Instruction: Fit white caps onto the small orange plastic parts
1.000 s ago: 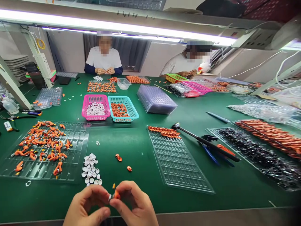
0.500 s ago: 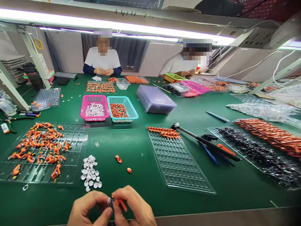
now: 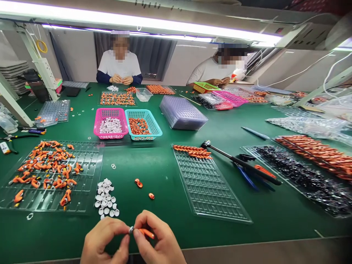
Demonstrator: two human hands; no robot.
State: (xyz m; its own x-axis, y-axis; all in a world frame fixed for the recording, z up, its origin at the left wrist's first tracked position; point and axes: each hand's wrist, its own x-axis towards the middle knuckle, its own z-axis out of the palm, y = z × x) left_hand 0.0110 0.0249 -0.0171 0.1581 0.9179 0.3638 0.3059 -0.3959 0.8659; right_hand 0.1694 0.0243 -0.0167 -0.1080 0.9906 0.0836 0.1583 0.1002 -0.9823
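Observation:
At the front edge of the table, my right hand (image 3: pixel 158 234) pinches a small orange curved part (image 3: pixel 147 233), its stem pointing right. My left hand (image 3: pixel 107 238) is closed, thumb and forefinger on a small grey round piece (image 3: pixel 131 230) that meets the orange part between my fingertips. Whether the two are joined I cannot tell. Just beyond my left hand lies a loose pile of white round caps (image 3: pixel 106 200). Several small orange shells (image 3: pixel 151 196) rest on the green table ahead of my hands.
Orange parts cover a clear tray (image 3: pixel 90 176) on the left. To the right is a partly filled clear tray (image 3: pixel 211 190), with a black-handled tool (image 3: pixel 233 159) beyond. Pink (image 3: pixel 96 123) and turquoise (image 3: pixel 158 128) baskets stand ahead. Two people work across the table.
Both hands have risen slightly, fingertips still together. The orange part has turned from pointing down and right to lying more level.

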